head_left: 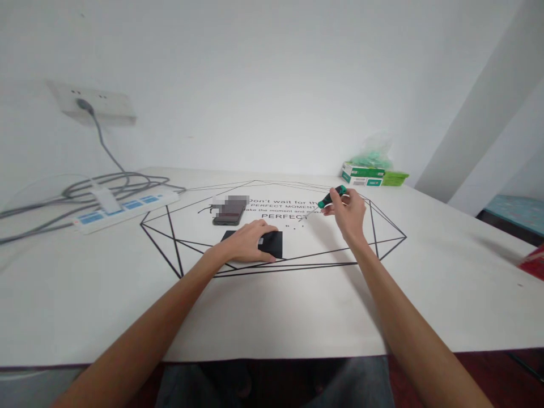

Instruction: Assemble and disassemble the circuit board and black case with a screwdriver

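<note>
My left hand (249, 241) lies over a flat black rectangular case (275, 243), thumb at its near edge and fingers at its far side, gripping it against the table. What the case is I cannot tell; part of it is hidden under the hand. Raised over the table to the right, my right hand (349, 211) is closed on a screwdriver (331, 196) with a green and black handle. Its thin metal shaft slants down and left, the tip apart from the case. Just behind the left hand rests a dark smartphone (229, 212), partly pixelated.
On the left are a white and blue power strip (127, 211) and coiled grey cables (114, 184), leading to a wall socket (91, 102). Green and white boxes (363, 174) with a plastic bag on top stand at the back right. A red object (533, 262) shows at the right edge.
</note>
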`<state>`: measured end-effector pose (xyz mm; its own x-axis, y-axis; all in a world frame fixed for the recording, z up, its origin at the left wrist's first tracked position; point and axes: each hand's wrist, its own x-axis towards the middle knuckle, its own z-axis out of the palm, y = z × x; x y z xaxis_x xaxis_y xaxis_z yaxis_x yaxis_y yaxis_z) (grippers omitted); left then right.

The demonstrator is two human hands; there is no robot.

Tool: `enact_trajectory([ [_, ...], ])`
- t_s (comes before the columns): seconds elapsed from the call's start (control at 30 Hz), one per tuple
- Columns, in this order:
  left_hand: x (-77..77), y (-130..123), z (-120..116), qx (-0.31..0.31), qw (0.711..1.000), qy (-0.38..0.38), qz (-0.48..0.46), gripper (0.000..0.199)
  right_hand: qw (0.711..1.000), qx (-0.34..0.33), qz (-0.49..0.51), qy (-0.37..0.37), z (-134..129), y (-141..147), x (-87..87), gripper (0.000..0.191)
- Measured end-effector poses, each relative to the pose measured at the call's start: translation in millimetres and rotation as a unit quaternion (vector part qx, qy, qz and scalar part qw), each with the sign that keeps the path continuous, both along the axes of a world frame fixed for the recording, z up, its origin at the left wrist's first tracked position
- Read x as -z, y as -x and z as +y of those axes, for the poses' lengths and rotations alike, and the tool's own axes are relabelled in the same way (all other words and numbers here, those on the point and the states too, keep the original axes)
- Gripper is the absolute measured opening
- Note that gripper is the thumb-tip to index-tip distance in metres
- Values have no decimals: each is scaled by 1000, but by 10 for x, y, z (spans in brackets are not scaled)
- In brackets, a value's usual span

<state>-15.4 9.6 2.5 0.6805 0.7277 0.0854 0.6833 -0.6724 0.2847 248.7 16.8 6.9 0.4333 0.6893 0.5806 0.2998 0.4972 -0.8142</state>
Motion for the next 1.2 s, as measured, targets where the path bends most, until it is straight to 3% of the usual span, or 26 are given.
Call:
enact_trajectory([
  [0.27,-2,-22,-31,-6,1000,4,-6,73,995,-22,-93,-10,-16,115,71,38],
  [0.8,25,-128,-92,-9,999,-21,-24,76,995,-40,-96,10,-31,145,87,37],
  [1.03,38,-155,-98,-15,996,-4,-91,65,998,-45,-47,5,-49,155,44,38],
  [1.2,67,-186,-47,-64,978,10,-201,48,991,-102,85,17,-115,217,-66,37],
])
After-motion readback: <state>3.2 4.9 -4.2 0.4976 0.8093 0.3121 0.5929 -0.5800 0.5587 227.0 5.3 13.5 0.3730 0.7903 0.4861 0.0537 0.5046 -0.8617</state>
